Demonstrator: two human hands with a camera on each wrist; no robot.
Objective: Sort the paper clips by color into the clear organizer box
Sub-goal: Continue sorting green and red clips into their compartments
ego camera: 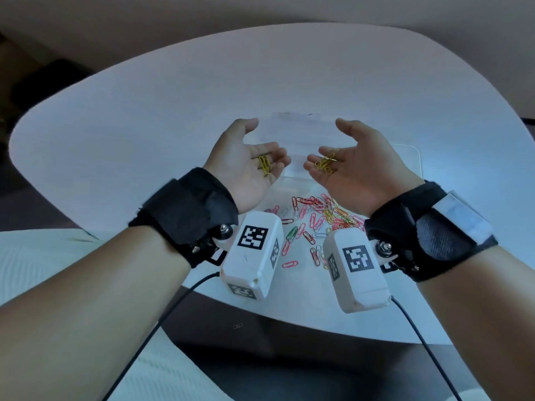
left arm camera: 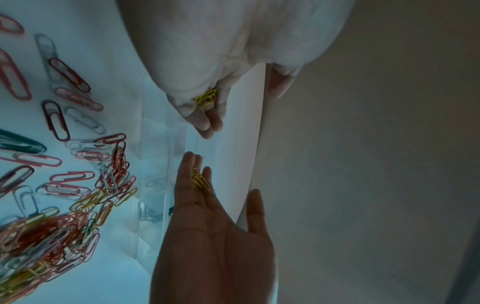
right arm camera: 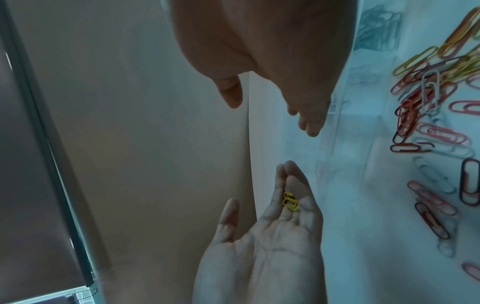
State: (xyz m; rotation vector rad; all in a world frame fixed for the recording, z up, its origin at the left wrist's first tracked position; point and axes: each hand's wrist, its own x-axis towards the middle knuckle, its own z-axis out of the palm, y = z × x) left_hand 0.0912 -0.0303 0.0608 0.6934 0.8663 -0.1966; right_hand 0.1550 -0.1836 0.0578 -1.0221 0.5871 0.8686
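Both my hands are turned palm up over the clear organizer box (ego camera: 295, 127). A few yellow paper clips (ego camera: 264, 164) lie loose on the fingers of my left hand (ego camera: 260, 147); they also show in the left wrist view as yellow clips (left arm camera: 206, 98). My right hand (ego camera: 333, 153) carries a small heap of yellow clips (ego camera: 325, 163) on its fingers, thumb spread away. The two hands' fingertips nearly meet. A mixed pile of clips (ego camera: 318, 218) in pink, red, yellow, green and white lies on the white table (ego camera: 144, 140) under my wrists.
The box's clear lid (ego camera: 411, 157) lies to the right of the box. One compartment holds teal clips (right arm camera: 376, 26). The table's near edge (ego camera: 289, 316) runs just below the wrist cameras, whose cables hang off it. A single clip (ego camera: 238, 325) lies on the dark floor.
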